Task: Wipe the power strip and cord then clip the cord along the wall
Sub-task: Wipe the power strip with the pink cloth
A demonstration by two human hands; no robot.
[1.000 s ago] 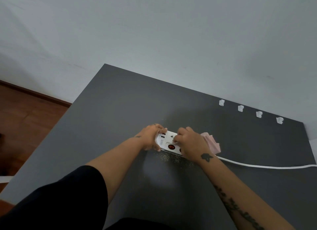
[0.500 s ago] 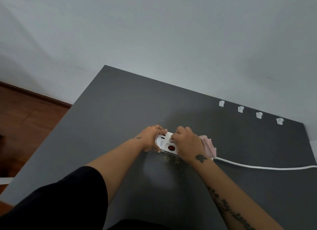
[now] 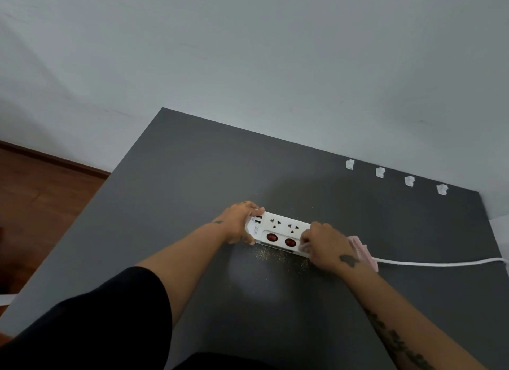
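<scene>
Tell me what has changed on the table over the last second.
The right hand slid the pink cloth along the power strip toward its cord end, uncovering two sockets and both red switches. The left hand kept holding the strip's other end. The strip, the white cord, the four clips at the table's far edge and the crumbs beside the strip stayed put.

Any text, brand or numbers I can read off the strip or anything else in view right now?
None is legible.
Power strip: small print on the end panel beside the USB ports, held by the left hand, too small and blurred to read.
Cord, pink cloth, wall clips: no visible markings.
</scene>
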